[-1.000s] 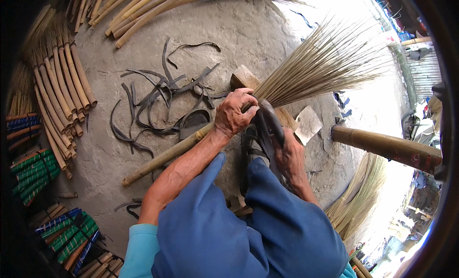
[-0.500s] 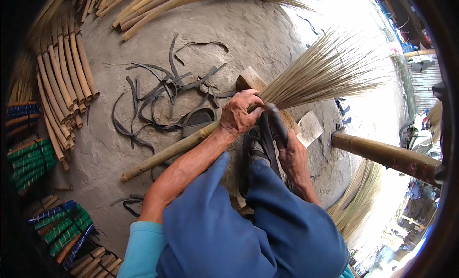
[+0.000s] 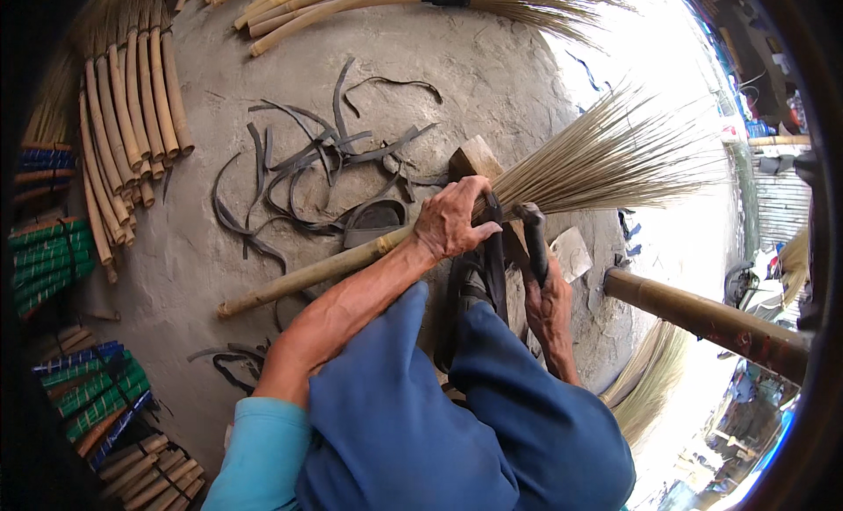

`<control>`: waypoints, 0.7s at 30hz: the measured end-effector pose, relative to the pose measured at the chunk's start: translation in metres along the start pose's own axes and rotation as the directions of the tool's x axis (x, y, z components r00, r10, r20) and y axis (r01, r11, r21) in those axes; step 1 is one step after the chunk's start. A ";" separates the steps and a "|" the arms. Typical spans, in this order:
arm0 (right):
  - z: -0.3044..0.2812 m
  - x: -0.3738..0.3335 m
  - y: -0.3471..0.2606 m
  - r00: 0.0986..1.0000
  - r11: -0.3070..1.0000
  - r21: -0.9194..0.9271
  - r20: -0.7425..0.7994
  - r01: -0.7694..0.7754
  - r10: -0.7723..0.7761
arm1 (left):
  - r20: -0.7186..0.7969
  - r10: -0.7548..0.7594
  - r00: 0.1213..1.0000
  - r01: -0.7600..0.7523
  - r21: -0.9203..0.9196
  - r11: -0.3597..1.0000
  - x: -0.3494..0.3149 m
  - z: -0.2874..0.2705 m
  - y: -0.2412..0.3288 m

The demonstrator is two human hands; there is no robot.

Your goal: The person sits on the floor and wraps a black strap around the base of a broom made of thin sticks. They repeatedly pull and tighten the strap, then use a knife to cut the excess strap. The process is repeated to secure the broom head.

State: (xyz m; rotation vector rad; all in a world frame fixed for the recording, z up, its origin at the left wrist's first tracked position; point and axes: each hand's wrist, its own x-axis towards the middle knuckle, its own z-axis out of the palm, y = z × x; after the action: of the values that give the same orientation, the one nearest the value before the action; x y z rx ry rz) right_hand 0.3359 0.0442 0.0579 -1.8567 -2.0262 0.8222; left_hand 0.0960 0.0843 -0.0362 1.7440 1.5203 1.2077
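My left hand (image 3: 452, 217) is closed around the neck of a broom (image 3: 606, 164). The broom's pale bristles fan toward the upper right, and its bamboo handle (image 3: 307, 276) runs down left beneath my forearm. From the neck, beside my left fingers, hangs a black rubber-like strip (image 3: 494, 269). To the right of that strip and apart from it is my right hand (image 3: 549, 305). A dark finger-like length, perhaps a covered finger, stretches up from it toward the bristles; its other fingers are hidden, and I cannot tell what they hold.
Loose black strips (image 3: 329, 155) lie tangled on the floor left of the broom. A wooden block (image 3: 474, 158) and a pale flat piece (image 3: 571, 252) are close by. Bundled bamboo-handled brooms (image 3: 132, 107) line the left. A thick bamboo pole (image 3: 694, 313) juts in from the right.
My right hand has drawn away from the broom's neck, slightly down and right. My left hand still grips the broom, its fingers now nearer the black strip. The view has shifted a little.
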 end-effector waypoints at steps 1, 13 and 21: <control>-0.003 -0.002 0.001 0.998 0.998 -0.026 0.038 -0.052 0.053 | 0.025 -0.054 0.998 0.054 0.022 0.998 0.001 0.001 -0.001; 0.000 0.009 -0.006 0.988 0.991 -0.029 0.078 0.134 -0.132 | 0.043 -0.039 0.998 0.034 0.112 0.993 -0.002 0.005 -0.007; -0.005 0.008 -0.011 0.969 0.966 -0.074 0.000 0.246 -0.247 | 0.054 -0.035 0.998 0.029 0.102 0.994 -0.001 0.006 -0.006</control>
State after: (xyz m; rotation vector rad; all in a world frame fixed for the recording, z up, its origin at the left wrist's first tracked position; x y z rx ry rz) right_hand 0.3285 0.0527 0.0673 -1.5945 -2.2507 0.6779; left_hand 0.0979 0.0858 -0.0444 1.7957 1.5954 1.0743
